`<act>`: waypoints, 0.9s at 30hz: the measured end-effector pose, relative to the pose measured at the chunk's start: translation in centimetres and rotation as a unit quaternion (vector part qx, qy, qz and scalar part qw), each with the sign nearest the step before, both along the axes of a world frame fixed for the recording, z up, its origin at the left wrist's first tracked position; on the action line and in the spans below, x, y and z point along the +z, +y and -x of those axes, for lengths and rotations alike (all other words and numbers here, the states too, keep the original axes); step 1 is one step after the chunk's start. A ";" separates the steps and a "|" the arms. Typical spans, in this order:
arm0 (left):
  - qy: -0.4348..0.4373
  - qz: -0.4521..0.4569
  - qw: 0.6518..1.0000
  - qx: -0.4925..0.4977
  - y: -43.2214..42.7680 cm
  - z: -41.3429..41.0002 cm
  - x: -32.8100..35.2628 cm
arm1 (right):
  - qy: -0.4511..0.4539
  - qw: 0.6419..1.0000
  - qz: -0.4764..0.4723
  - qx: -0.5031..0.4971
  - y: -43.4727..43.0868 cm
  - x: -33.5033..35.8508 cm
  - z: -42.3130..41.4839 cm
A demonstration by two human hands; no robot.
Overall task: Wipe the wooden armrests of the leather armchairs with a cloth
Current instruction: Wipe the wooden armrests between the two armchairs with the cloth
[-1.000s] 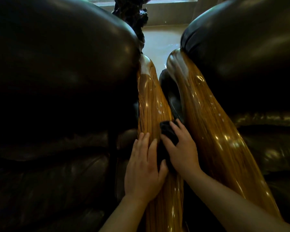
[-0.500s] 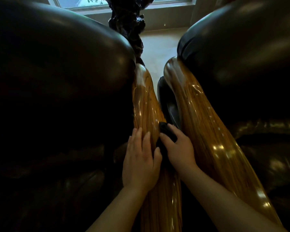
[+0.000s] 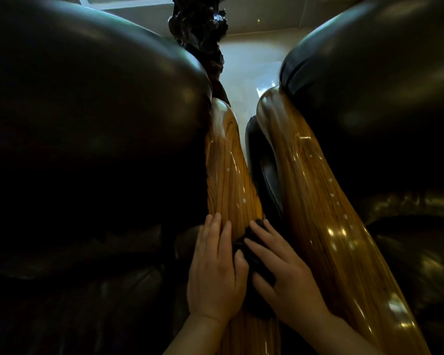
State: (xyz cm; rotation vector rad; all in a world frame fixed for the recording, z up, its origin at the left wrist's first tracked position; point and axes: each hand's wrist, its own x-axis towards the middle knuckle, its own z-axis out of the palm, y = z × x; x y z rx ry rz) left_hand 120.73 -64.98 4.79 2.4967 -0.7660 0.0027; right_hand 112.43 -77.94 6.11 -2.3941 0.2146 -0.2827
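Observation:
Two glossy wooden armrests run away from me between two dark leather armchairs: the left armrest (image 3: 228,180) and the right armrest (image 3: 318,213). My left hand (image 3: 215,267) lies flat on the left armrest, fingers together, holding nothing. My right hand (image 3: 285,275) presses a dark cloth (image 3: 251,252) against the inner side of that same armrest; most of the cloth is hidden under the fingers and in the shadowed gap.
The left armchair's leather bulk (image 3: 87,137) and the right armchair's bulk (image 3: 382,98) close in on both sides. A dark carved wooden piece (image 3: 200,29) stands beyond the armrests, with pale floor (image 3: 251,67) behind it.
Both hands have slid a little back toward me along the left armrest, the right hand dragging the cloth with it. The camera view has tilted slightly.

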 end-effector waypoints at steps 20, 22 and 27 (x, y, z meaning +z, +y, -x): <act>-0.029 -0.033 0.999 0.001 0.0 0.2 0.0 | -0.003 0.988 -0.124 -0.090 -1.0 0.5 -3.1; -0.023 -0.013 1.000 0.007 0.0 0.2 0.0 | -0.003 0.992 -0.103 -0.068 -1.4 0.5 -2.3; -0.025 0.004 1.000 0.012 -0.1 0.1 0.2 | 0.026 0.999 0.022 -0.028 -1.9 2.6 -9.0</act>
